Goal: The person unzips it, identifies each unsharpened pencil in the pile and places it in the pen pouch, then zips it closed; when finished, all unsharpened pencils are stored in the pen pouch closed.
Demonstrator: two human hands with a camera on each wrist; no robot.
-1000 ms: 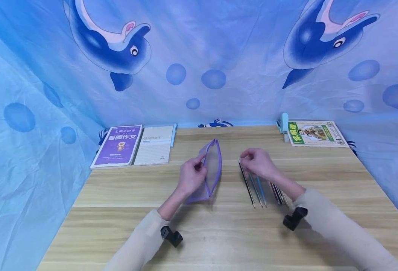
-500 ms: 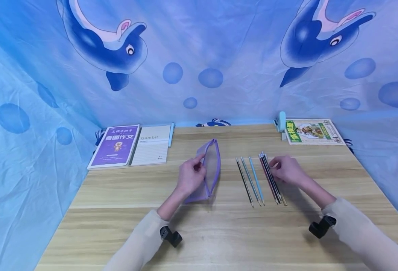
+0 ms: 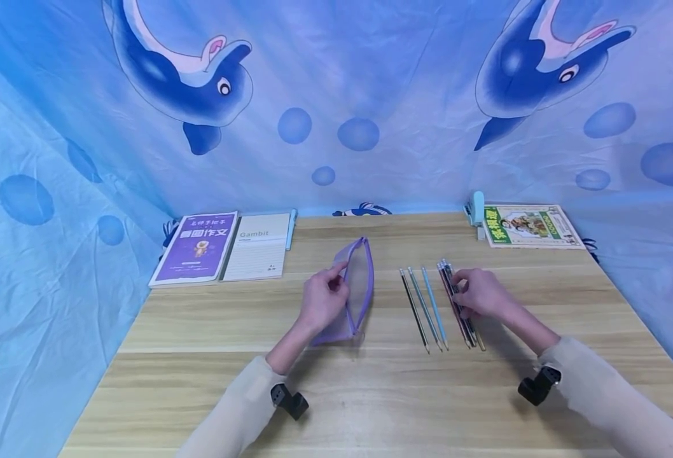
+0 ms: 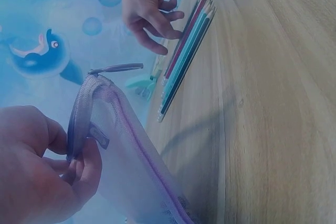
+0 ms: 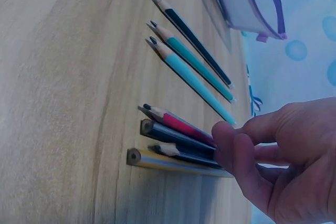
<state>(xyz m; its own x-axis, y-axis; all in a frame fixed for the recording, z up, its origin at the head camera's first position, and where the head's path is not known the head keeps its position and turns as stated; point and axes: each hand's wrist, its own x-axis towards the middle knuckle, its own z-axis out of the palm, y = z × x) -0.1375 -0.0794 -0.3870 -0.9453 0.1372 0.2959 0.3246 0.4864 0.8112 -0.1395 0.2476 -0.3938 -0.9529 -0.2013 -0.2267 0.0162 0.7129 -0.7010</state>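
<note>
In the head view, my left hand (image 3: pixel 325 298) pinches the near side of a purple-trimmed mesh pencil case (image 3: pixel 362 280), which stands with its zip opening apart. The left wrist view shows the thumb and fingers on its edge beside the zip pull (image 4: pixel 98 136). My right hand (image 3: pixel 479 292) is at a close group of pencils (image 3: pixel 458 310). Its fingertips (image 5: pixel 226 142) touch or nearly touch a red pencil (image 5: pixel 184 127) and a black pencil (image 5: pixel 184 151), with a yellow pencil (image 5: pixel 173 163) alongside. In the left wrist view these fingers look loosely spread.
Three pencils lie apart between the case and the group: a black one (image 3: pixel 414 310), a teal one (image 3: pixel 425 310) and a light blue one (image 3: pixel 435 310). Books (image 3: pixel 196 247) and a notebook (image 3: pixel 259 247) lie back left. A light-blue object (image 3: pixel 476 207) and a picture book (image 3: pixel 534 226) lie back right.
My right hand has moved right from the separate pencils to the group. Over the last half second it has come slightly left onto the group. My left hand stays on the pencil case.
</note>
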